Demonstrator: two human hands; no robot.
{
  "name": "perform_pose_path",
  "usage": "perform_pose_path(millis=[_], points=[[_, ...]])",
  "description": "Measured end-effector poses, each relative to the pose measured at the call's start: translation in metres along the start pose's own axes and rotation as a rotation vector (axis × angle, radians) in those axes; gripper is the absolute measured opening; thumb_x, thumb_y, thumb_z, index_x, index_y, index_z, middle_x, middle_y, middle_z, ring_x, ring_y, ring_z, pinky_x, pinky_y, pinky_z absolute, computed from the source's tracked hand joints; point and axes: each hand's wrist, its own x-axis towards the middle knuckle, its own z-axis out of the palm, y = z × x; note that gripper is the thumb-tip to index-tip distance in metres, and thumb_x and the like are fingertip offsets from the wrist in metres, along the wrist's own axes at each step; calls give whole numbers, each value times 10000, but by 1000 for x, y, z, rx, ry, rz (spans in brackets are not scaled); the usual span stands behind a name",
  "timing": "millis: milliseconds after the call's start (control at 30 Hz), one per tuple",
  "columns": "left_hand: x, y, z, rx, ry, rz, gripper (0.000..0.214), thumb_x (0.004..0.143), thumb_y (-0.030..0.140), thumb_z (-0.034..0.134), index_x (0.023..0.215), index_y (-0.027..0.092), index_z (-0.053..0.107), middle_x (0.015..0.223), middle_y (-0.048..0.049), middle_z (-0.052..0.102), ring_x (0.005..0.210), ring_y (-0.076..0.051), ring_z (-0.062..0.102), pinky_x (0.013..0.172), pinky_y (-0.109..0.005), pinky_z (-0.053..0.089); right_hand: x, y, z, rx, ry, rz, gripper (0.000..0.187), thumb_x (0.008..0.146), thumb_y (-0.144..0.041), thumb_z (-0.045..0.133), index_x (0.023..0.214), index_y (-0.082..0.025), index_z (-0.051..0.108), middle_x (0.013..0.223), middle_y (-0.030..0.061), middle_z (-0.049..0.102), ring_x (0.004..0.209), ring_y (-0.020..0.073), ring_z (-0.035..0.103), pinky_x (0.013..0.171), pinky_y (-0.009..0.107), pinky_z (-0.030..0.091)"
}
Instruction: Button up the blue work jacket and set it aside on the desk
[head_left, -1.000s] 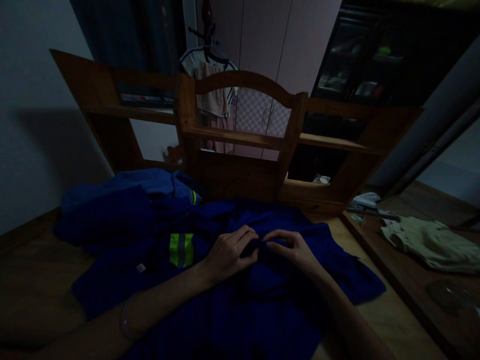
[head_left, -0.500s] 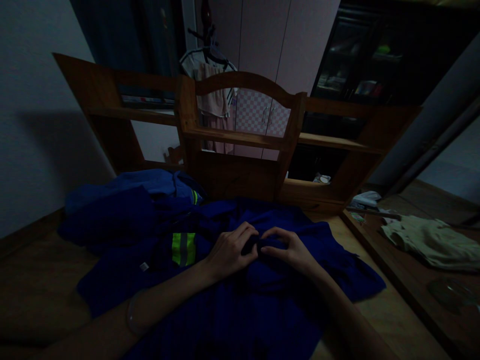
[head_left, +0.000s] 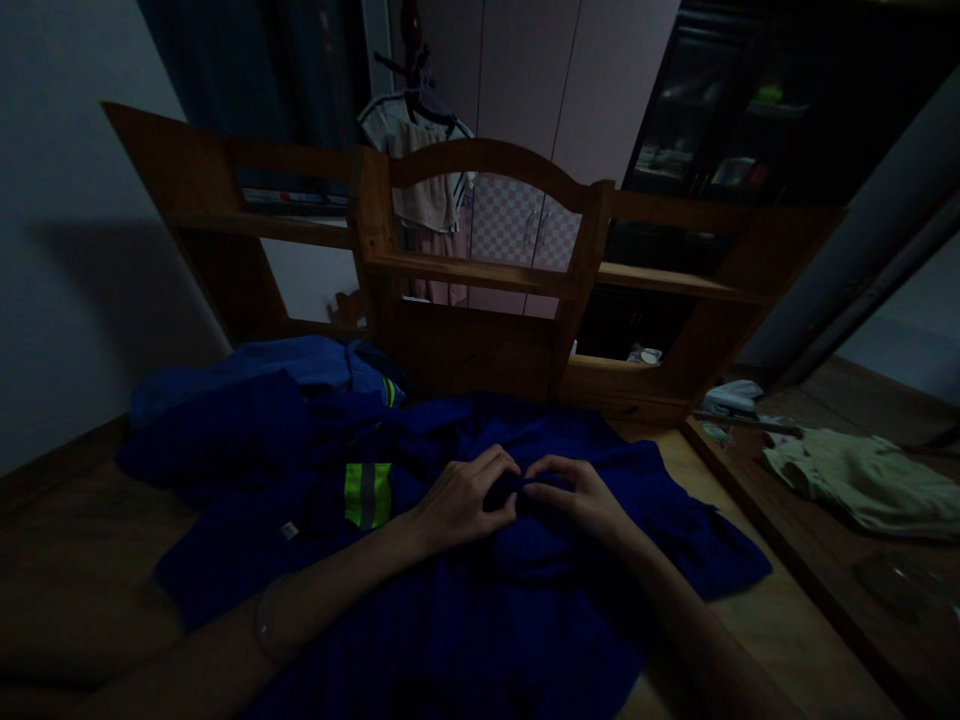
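Both hands, left hand and right hand, pinch a small fold of the blue work shirt spread on the desk. Soft, limp, light cloth, probably best gripped at seams. Beyond stands a wooden shelf.

No text can be read; the white tag on the blue garment is illegible

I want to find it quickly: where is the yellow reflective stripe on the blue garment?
In the head view, the reflective stripe lies on the blue garment, just beyond the left hand, toward the left side.
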Motion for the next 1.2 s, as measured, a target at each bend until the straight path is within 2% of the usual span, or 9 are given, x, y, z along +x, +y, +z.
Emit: perform_pose_path(millis=[333, 500, 833, 1200], points=[[0, 0, -1, -2, -6, -1, 248, 793, 186, 541, 1039, 211, 518, 1027, -34, 578, 909, -166, 593, 763, -268, 492, 3, 7, -3, 82, 2, 77, 253, 723, -389, 709, 874, -187, 694, 879, 5, 675, 854, 177, 593, 797, 269, 420], [0, 1, -1, -18, -1, -19, 267, 811, 282, 578, 1060, 212, 515, 1036, -35, 575, 894, -166, 598, 733, -262, 492, 2, 8, -4, 114, 12, 120, 280, 701, -400, 726, 876, -185, 692, 880, 6, 676, 835, 173, 596, 771, 262, 425], [0, -4, 3, 27, -9, -13, 238, 795, 236, 569, 1027, 211, 520, 1011, -19, 582, 884, -157, 600, 729, -252, 482, 1, 2, -2, 100, -30, 98, 298, 692, -419, 725, 862, -175, 705, 868, 17, 677, 853, 190, 589, 805, 292, 414], [-1, -2, 3, 28, -9, 30, 228, 781, 207, 543, 1009, 204, 537, 985, -22, 587, 864, -154, 595, 722, -250, 470, -1, 2, -2, 82, -62, 95, 280, 714, -408, 725, 879, -185, 688, 847, 7, 659, 833, 176, 576, 759, 269, 404]])
